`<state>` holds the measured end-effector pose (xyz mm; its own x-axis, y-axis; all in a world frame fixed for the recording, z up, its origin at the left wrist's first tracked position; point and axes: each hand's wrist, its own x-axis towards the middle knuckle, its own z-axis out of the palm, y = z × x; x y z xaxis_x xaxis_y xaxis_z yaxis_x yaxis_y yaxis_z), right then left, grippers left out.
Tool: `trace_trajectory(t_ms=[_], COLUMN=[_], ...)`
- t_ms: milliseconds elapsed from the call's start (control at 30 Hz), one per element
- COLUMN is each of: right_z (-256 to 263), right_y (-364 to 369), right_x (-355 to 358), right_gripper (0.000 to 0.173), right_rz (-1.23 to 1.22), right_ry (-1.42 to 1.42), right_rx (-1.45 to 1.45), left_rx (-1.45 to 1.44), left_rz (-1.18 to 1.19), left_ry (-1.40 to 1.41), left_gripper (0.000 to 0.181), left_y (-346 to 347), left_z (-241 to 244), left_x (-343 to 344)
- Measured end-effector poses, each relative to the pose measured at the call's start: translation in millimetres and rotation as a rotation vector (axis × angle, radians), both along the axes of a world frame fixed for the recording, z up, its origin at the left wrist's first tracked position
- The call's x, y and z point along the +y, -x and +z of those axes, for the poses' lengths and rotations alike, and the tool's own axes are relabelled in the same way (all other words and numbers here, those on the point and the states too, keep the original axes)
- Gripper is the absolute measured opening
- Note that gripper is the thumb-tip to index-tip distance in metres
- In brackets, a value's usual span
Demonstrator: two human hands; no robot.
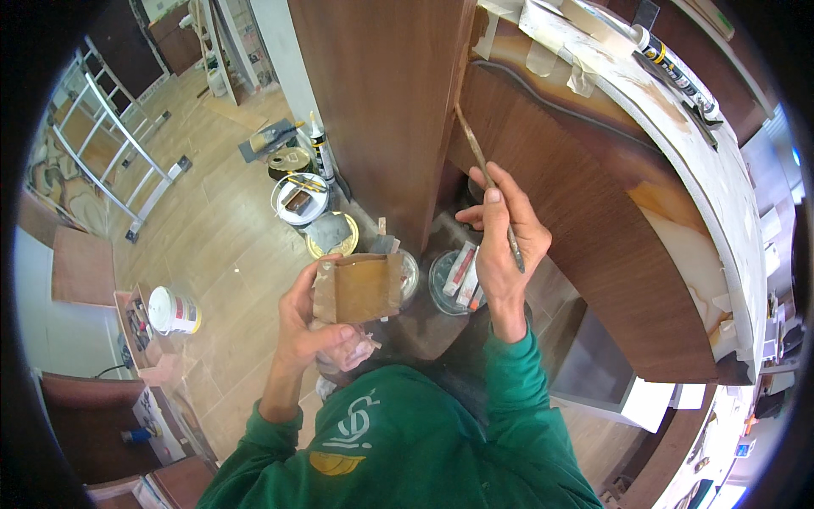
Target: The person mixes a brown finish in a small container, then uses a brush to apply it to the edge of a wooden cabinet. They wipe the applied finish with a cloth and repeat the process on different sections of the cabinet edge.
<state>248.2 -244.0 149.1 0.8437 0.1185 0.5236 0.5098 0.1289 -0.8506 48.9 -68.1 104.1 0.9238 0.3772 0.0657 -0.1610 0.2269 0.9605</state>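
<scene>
My left hand (304, 331) grips a small open box (325, 292), its sides lined with brown tape. Amber-brown liquid (365, 291) seems to lie inside. A crumpled pinkish rag (348, 354) is bunched under the box by that hand. In my right hand (512, 232) a thin, stained paintbrush (473, 141) is held like a pencil. Its far tip meets the corner where an upright wood-veneer panel (381, 95) joins the curved wood front (572, 210) of a counter. I cannot tell whether the tip touches the wood.
A lidded paint bucket (304, 205), an opened tin (289, 160) and a sealant cartridge (322, 156) stand left of the panel. A clear tub (448, 280) holds boxes. Across the floor are an aluminium ladder (121, 146) and a white bucket (170, 310). The countertop (636, 89) carries another cartridge (677, 70).
</scene>
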Motion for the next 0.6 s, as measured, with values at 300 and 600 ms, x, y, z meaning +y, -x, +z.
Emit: trace_trajectory(t_ms=[300, 600], right_z=[-32.2, -30.3], right_y=[3.1, 5.5], right_x=[-1.8, -6.1], right_gripper=[0.031, 0.03], right_rz=[0.001, -0.014], right_ry=[0.115, 0.166], right_rx=[0.106, 0.145], left_rx=[0.004, 0.008], left_rz=[-0.001, -0.005], left_ry=[-0.005, 0.027], left_gripper=[0.096, 0.095], left_y=[-3.8, -4.9], left_z=[0.9, -1.3], left_x=[0.2, 0.8])
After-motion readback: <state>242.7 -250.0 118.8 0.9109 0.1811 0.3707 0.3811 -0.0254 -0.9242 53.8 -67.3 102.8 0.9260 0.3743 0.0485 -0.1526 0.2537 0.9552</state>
